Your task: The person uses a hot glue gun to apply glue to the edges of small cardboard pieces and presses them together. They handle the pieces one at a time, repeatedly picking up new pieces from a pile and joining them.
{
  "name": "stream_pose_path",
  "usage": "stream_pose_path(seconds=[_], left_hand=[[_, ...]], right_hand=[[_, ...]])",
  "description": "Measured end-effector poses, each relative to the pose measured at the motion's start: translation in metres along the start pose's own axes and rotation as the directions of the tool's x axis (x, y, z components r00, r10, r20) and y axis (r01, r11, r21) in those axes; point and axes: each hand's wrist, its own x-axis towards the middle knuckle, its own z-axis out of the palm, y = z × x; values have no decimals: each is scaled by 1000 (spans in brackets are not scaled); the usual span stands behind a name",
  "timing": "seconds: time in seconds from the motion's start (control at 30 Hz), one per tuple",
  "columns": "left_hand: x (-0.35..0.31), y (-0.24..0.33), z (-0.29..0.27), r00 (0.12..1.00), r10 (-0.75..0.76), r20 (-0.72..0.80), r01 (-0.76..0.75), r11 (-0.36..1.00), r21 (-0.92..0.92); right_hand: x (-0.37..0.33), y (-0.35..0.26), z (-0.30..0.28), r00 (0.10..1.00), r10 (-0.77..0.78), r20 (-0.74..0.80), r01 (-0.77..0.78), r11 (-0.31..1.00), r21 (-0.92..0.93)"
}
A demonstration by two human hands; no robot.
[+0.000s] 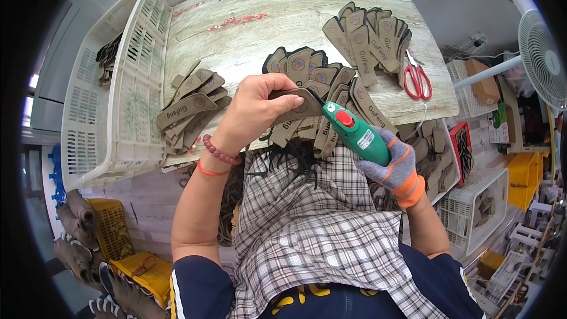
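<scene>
Head view, monitored from my station: a checked apron (319, 248) lies nearest, on the wearer's side of the green tool (361, 139), thin black scraps (298, 162) on its upper part. I find the gloved right hand (397, 168) wrapped around the tool. The bare left hand (251, 109), left of the tool, pinches a brown strip (308, 107) between thumb and fingers, at the tool's dark tip; contact there I cannot tell. I record a middle pile (301, 65) of strips just beyond the tool, a left pile (192, 103) and a white basket (137, 82) well left of it. Beyond the tool to the right, red-handled scissors (418, 81) lie beside a far pile (367, 41) on the pale table (260, 9). A white fan (542, 53) stands farther right.
</scene>
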Motion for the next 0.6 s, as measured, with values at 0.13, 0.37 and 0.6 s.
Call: stream_pose_path(seconds=[0.13, 0.37, 0.6], left_hand=[[-2, -1, 1, 999, -26, 44, 23, 998, 51], [-16, -2, -33, 998, -37, 43, 34, 997, 73], [-3, -42, -20, 777, 567, -274, -103, 544, 832]], right_hand=[[2, 4, 5, 1000, -12, 11, 12, 998, 62], [7, -1, 13, 997, 71, -19, -68, 993, 96], [-4, 26, 7, 959, 176, -221, -154, 981, 115]])
